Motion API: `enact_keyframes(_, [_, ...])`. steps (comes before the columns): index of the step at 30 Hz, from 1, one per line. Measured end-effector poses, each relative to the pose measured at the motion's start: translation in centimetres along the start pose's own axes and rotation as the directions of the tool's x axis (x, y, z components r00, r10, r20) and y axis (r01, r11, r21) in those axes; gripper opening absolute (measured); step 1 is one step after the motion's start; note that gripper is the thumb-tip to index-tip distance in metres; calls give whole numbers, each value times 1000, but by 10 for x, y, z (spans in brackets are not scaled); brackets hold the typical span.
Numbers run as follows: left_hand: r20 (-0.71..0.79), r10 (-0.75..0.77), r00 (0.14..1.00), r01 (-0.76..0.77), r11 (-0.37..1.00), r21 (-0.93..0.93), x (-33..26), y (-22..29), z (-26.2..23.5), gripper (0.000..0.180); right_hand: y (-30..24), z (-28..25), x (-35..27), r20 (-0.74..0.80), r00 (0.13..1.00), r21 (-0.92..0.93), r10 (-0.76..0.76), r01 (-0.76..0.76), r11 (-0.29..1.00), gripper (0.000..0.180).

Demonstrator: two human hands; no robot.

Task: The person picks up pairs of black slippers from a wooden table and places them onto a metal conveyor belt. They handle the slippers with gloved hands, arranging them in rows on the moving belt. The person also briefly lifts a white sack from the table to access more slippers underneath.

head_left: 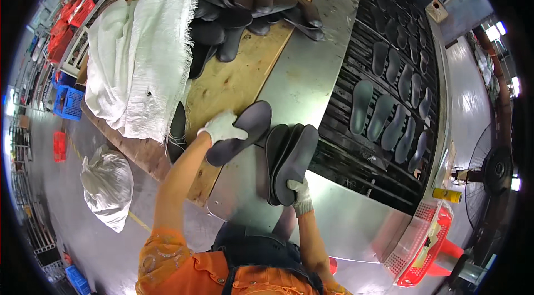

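From here I can't count the stack of insoles [300, 156], since the top one covers most of the others, and the right hand's [300, 192] fingertips are lost behind it. I can't make out the left hand's [222, 128] fingertips on the single insole [256, 122] either. The white cloth [153, 56] hides part of the dark pile [225, 20]. The orange shirt [206, 275] is cut off below, and stuff on the far-left shelves [22, 161] is too blurred to tell.

A factory: slatted conveyor [346, 162], rows of dark insoles [381, 115], caged fan [496, 171].
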State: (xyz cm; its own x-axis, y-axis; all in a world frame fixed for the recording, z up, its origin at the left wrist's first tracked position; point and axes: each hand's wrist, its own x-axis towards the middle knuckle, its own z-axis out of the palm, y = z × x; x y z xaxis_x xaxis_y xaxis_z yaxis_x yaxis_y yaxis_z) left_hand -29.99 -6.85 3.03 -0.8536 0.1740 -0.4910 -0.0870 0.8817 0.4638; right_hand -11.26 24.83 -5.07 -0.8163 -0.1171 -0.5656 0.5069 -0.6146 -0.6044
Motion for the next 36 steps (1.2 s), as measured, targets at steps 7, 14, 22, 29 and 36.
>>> enact_keyframes(7, [-34, -26, 999, 18, 974, -226, -50, 29, 63, 69, -16, -18, -33, 15, 1000, 73, -19, 18, 997, 53])
enact_keyframes(14, [-89, -106, 990, 37, 822, -568, -124, 101, 91, 51, -23, -87, -83, -147, 989, 168, -19, 44, 985, 49])
enact_keyframes(22, [160, -74, 984, 173, 244, -954, -142, 127, 127, 34, -36, -132, -120, -120, 989, 179, -90, 110, 978, 53])
enact_keyframes(29, [59, -179, 982, 150, 552, -820, -143, 122, 172, 44, -51, -127, -125, -119, 989, 134, -87, 103, 986, 53])
enact_keyframes(36, [51, -70, 996, 86, 721, -688, -148, 133, 206, 56, -62, -102, -125, -134, 987, -130, -91, 73, 989, 71])
